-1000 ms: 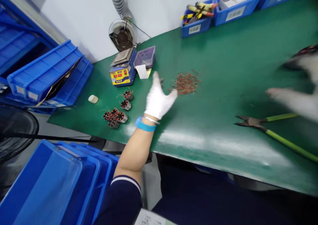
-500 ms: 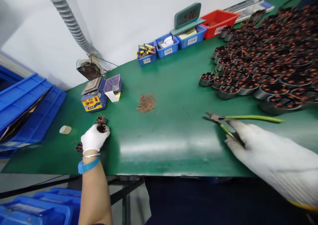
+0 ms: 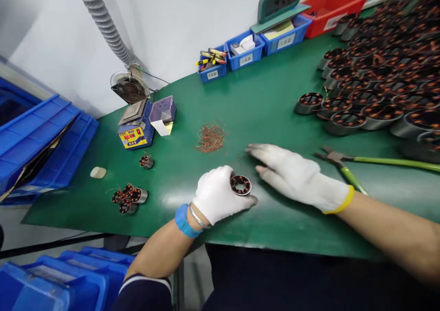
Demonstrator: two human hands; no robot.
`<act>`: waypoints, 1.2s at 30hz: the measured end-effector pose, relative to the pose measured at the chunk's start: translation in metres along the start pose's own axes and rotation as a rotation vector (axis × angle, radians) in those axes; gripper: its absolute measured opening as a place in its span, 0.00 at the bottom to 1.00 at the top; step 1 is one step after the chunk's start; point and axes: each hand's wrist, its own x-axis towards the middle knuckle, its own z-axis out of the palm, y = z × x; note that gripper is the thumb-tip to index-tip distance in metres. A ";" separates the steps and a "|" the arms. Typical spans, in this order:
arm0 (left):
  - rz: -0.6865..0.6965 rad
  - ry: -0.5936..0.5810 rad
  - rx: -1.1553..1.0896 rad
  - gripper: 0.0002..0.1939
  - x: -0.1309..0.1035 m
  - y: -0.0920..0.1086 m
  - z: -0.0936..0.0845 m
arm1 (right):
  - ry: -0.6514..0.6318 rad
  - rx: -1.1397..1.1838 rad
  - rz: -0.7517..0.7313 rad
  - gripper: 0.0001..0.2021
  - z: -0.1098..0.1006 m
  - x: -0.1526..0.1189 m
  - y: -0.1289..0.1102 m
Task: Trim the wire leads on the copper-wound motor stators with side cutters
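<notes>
My left hand [image 3: 218,194], in a white glove, grips a metal ring with copper windings [image 3: 241,185] near the front middle of the green table [image 3: 192,105]. To its right is my right hand [image 3: 288,173], also gloved, with its fingers stretched out and holding nothing. Green-handled cutters [image 3: 338,157] lie with open jaws beyond my right wrist. Several wound rings [image 3: 128,196] stand grouped at the left, and a single one [image 3: 146,162] is behind them. A pile of copper wire bits [image 3: 211,138] lies behind my left hand.
Many wound rings [image 3: 364,77] crowd the right side. Small blue bins [image 3: 212,75], a red bin [image 3: 326,22] and a clock [image 3: 280,2] line the wall. A blue device [image 3: 135,132] and a purple box [image 3: 163,109] stand at the back left, near large blue crates [image 3: 51,137].
My left hand has moved right from the group of rings with one ring in it. My right hand has let go of the cutters and moved left. The view has shifted.
</notes>
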 end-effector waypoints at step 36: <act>0.044 -0.044 -0.513 0.62 0.010 -0.019 0.024 | -0.306 0.123 0.510 0.15 -0.010 0.032 -0.051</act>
